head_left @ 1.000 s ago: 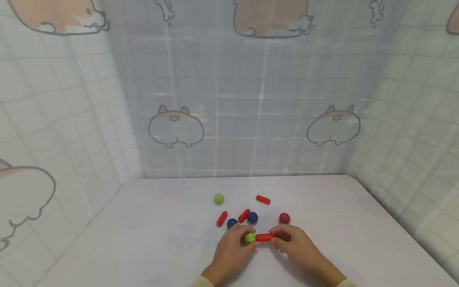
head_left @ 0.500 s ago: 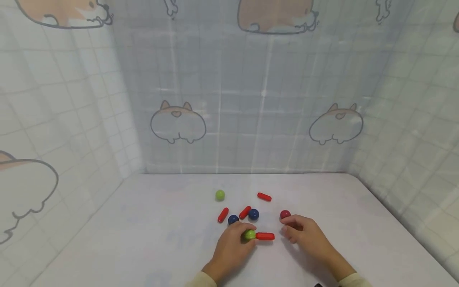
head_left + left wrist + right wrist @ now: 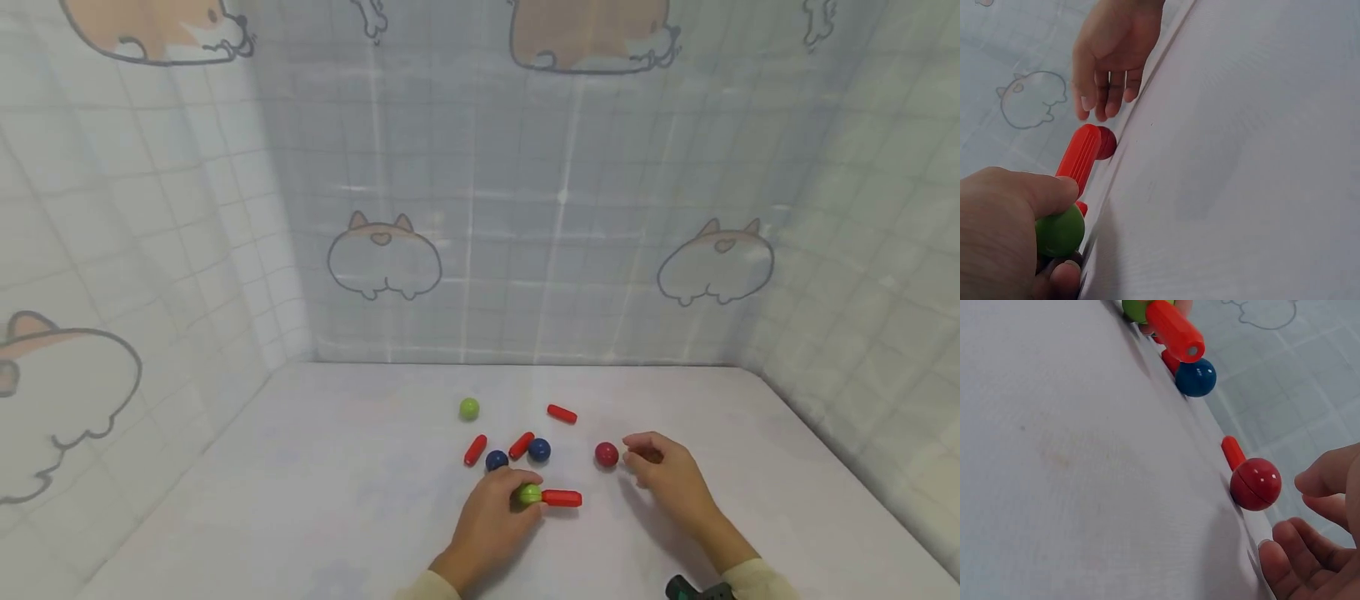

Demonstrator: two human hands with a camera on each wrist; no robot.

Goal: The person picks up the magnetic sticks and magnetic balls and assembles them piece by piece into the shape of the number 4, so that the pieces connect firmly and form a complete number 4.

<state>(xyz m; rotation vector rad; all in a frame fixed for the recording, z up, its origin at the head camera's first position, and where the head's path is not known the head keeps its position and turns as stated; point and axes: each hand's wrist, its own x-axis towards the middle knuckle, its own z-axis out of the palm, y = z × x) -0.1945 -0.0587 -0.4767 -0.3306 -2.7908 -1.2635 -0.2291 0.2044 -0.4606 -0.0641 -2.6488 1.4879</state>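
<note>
My left hand (image 3: pixel 489 518) pinches a green ball (image 3: pixel 530 494) between thumb and fingers. A ridged red rod (image 3: pixel 562 498) sticks out from that ball to the right, joined or touching end-on. In the right wrist view a small grey spot shows on the free end of this red rod (image 3: pixel 1179 334). My right hand (image 3: pixel 672 479) hovers just right of a dark red ball (image 3: pixel 607 454), fingers loosely bent and holding nothing. A small gap separates its fingertips from the dark red ball (image 3: pixel 1255 484) in the right wrist view.
Beyond my hands lie two blue balls (image 3: pixel 539 450), a second green ball (image 3: pixel 468 408) and three loose red rods (image 3: pixel 476 450) on the white table (image 3: pixel 337 467). Patterned curtains (image 3: pixel 487 208) enclose the back and sides. A black device (image 3: pixel 697 588) sits at my right wrist.
My right hand has let go of the red rod and moved right, past the dark red ball to its right side. The left hand keeps its hold on the green ball. The view has shifted slightly.
</note>
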